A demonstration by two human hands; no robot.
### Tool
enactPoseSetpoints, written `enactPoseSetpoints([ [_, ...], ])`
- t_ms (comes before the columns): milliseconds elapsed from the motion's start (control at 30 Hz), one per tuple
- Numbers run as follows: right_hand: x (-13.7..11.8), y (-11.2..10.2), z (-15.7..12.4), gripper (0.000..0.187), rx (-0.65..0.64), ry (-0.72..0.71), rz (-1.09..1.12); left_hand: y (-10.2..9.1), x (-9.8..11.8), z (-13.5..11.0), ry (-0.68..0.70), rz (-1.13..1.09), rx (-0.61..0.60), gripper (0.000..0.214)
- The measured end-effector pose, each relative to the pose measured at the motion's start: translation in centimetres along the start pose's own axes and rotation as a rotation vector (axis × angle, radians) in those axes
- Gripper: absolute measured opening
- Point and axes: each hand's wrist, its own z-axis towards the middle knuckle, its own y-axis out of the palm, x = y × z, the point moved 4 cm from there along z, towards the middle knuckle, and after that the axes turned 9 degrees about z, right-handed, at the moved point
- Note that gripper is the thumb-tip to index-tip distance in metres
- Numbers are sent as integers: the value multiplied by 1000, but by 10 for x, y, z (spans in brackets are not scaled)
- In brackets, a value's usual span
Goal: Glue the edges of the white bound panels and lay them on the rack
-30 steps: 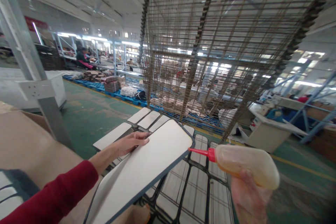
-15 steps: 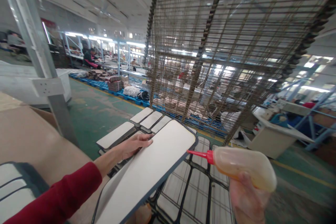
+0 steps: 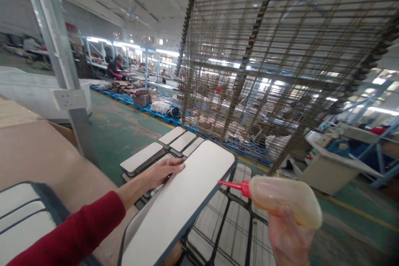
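Note:
My left hand (image 3: 168, 171), in a red sleeve, is closed on the near-left edge of a long white panel (image 3: 190, 191) with a dark border and a rounded corner. The panel is tilted, and its lower end runs out of view. In my right hand (image 3: 288, 230) is a translucent squeeze bottle (image 3: 285, 197) with amber liquid in it. The bottle lies nearly level, and its red nozzle (image 3: 233, 185) points left. Its tip is at the panel's right edge; whether it touches is hard to tell. More dark-edged white panels (image 3: 232, 224) lie below.
A tall wire rack (image 3: 249, 50) leans over the panels. More panels (image 3: 21, 212) lie on a brown surface (image 3: 62, 149) at left, near a metal post (image 3: 75, 124) with a socket box. Blue pallets (image 3: 124, 99) with piled goods and a seated person (image 3: 116, 68) are farther off.
The nozzle tip has slid a little along the panel's right edge, down and away from the rounded corner. The camera view has shifted slightly left. Both hands keep their holds.

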Motion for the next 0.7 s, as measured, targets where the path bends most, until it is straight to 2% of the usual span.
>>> enactPoseSetpoints([
  [200,0,6,-6,28,-1,18,7,-1,-4,0,-34,-40,62,61],
  [400,1,12,-11,27,-59,51,22,-1,-7,0,-38,-92,67,62],
  [700,2,17,-19,24,-27,80,-8,-5,-8,-1,-28,-141,137,60],
])
